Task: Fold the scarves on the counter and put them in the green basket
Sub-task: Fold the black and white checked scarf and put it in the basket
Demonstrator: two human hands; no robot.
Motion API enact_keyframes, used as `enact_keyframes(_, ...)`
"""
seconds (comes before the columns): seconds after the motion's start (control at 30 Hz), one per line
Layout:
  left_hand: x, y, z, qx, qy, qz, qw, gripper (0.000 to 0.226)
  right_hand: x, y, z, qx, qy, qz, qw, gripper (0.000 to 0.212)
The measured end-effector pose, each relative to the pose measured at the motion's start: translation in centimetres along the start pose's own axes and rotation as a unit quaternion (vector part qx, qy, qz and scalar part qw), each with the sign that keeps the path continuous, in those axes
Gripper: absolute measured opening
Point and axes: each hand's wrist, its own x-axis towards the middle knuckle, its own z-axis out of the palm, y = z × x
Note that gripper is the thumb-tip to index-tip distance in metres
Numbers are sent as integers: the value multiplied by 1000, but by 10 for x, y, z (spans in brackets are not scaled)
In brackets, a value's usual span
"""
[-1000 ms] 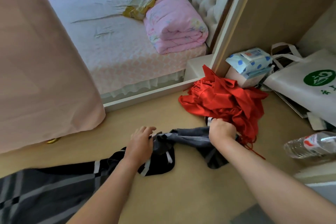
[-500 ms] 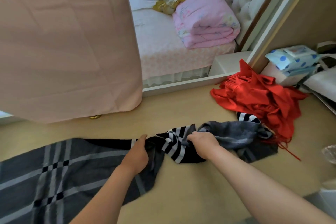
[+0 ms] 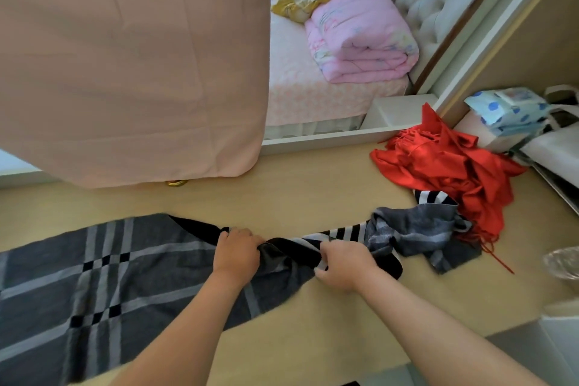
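The tan counter (image 3: pixel 313 197) spans 9 to 3 o'clock. Its near edge shows at 5, and there is bare surface toward 12. The grey plaid scarf (image 3: pixel 94 276) lies flat toward 8 and bunches into stripes toward 3, touching the crumpled red scarf (image 3: pixel 454 172) at 2. At centre, the left hand (image 3: pixel 236 255) and right hand (image 3: pixel 343 266) each grip its gathered middle.

a dark grey plaid scarf (image 3: pixel 103 279) lay stretched across the beige counter (image 3: pixel 313 197), flat at the left, bunched and twisted toward the right. a crumpled red scarf (image 3: pixel 451 169) sat heaped at the counter's right, overlapping the grey one's far end.
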Motion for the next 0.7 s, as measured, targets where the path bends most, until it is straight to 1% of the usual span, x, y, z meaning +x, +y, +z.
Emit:
enact_keyframes(0.03,2,1,0,-2,-2,5,1000,38,-4,-1,7,-14,-22,11,1000,40)
enact_keyframes(0.07,4,1,0,-5,0,11,1000,37,-5,2,13,-24,-24,28,999,42)
enact_keyframes(0.1,6,1,0,-15,13,13,1000,35,-6,7,17,-27,-14,40,999,38)
enact_keyframes(0.17,10,-1,-1,-51,66,8,996,29,-5,19,21,-31,14,35,999,22)
enact_keyframes(0.2,13,-1,-2,-63,92,5,994,24,-4,24,20,-32,25,28,999,20)
enact_keyframes(0.23,17,-1,-3,-65,111,1,992,19,-2,28,17,-15,39,25,999,21)
enact_keyframes(0.3,25,2,-11,-55,135,-19,989,15,4,32,1,82,74,53,993,21)
enact_keyframes(0.33,29,4,-17,-54,139,-34,988,15,10,33,-10,129,91,78,984,22)
enact_keyframes(0.4,39,9,-29,-55,132,-74,987,20,27,36,-40,187,113,106,970,22)
enact_keyframes(0.47,49,12,-42,-52,95,-119,987,26,45,37,-74,211,106,91,967,11)
enact_keyframes(0.5,53,13,-47,-73,72,-147,984,29,52,36,-92,204,92,75,972,12)
enact_keyframes(0.53,57,14,-52,-108,58,-170,978,31,59,36,-109,184,78,57,978,22)
enact_keyframes(0.57,60,15,-55,-151,60,-187,969,36,67,36,-124,163,77,40,983,33)
enact_keyframes(0.6,62,16,-57,-191,79,-192,959,42,75,35,-136,148,101,21,984,43)
enact_keyframes(0.63,62,18,-57,-223,112,-183,951,46,84,36,-144,130,146,-4,981,54)
enact_keyframes(0.67,62,21,-57,-243,147,-157,946,45,94,38,-148,98,205,-25,974,63)
enact_keyframes(0.7,61,26,-56,-261,168,-120,943,39,103,41,-148,53,256,-34,965,71)
